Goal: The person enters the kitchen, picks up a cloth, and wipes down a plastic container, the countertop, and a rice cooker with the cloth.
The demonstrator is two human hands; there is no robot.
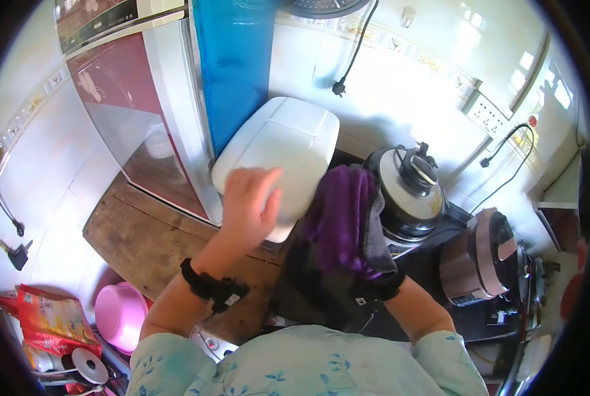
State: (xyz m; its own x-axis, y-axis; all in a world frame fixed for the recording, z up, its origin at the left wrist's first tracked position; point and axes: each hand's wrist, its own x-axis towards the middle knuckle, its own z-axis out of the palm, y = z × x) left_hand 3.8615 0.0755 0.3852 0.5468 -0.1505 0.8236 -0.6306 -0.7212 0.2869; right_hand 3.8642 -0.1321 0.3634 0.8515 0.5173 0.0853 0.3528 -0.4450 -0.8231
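Observation:
My left hand [250, 201] is over the near side of a white lidded container [288, 135], thumb and index finger apart, with nothing seen in it. Whether it touches the lid I cannot tell. A purple and grey cloth [341, 214] drapes over my right hand and hides its fingers. The cloth hangs between the white container and a round black-and-white cooker [410, 191]. Black bands with small devices are strapped round both wrists.
A glass-fronted cabinet [136, 112] stands on a wooden board [136, 228] at the left. A brown cooker [476, 261] sits on the dark counter at the right. Plugs hang on the wall near a socket strip [486, 112]. A pink basin [120, 317] is lower left.

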